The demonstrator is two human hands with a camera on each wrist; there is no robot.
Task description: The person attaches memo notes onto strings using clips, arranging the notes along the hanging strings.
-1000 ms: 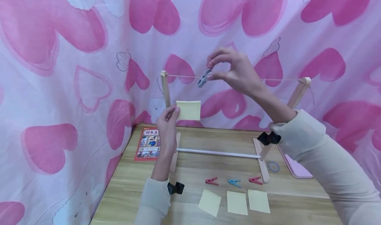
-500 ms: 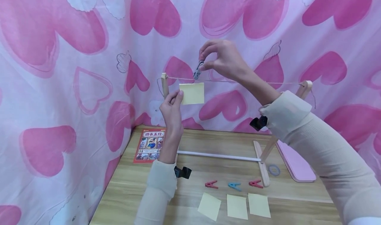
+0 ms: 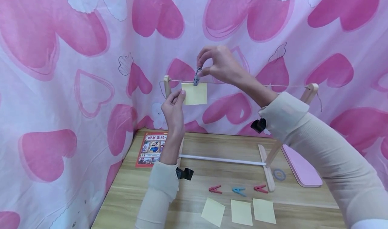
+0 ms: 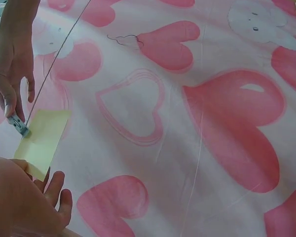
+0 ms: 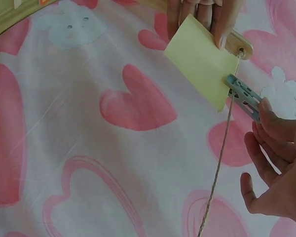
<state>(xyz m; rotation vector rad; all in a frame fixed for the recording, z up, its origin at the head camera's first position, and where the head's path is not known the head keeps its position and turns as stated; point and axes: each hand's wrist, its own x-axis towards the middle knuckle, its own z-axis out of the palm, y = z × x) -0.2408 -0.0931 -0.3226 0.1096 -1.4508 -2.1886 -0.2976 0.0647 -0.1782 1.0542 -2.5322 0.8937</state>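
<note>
My left hand (image 3: 174, 104) pinches the left edge of a pale yellow paper note (image 3: 194, 93), held up against the string (image 3: 242, 84) of a small wooden rack (image 3: 268, 170). The same note (image 5: 200, 59) and note (image 4: 42, 138) show in both wrist views. My right hand (image 3: 216, 64) pinches a grey-blue clothespin (image 3: 197, 76) whose tip sits on the note's top edge at the string. In the right wrist view the clothespin (image 5: 242, 96) bites the note's corner beside the string (image 5: 219, 163). The left wrist view shows the clothespin (image 4: 19, 126) under my right hand's fingertips.
On the wooden table (image 3: 303, 205) lie a red clothespin (image 3: 215, 189), a blue clothespin (image 3: 239, 190) and another red clothespin (image 3: 260, 188), with three yellow notes (image 3: 241, 212) in front. A picture booklet (image 3: 150, 150) lies left, a pink pad (image 3: 301, 170) and tape ring (image 3: 279, 174) right. Heart-print cloth (image 3: 60, 87) hangs behind.
My left hand raised the note from below the string up to it. My right hand carried the clothespin leftwards and down onto the note's top edge.
</note>
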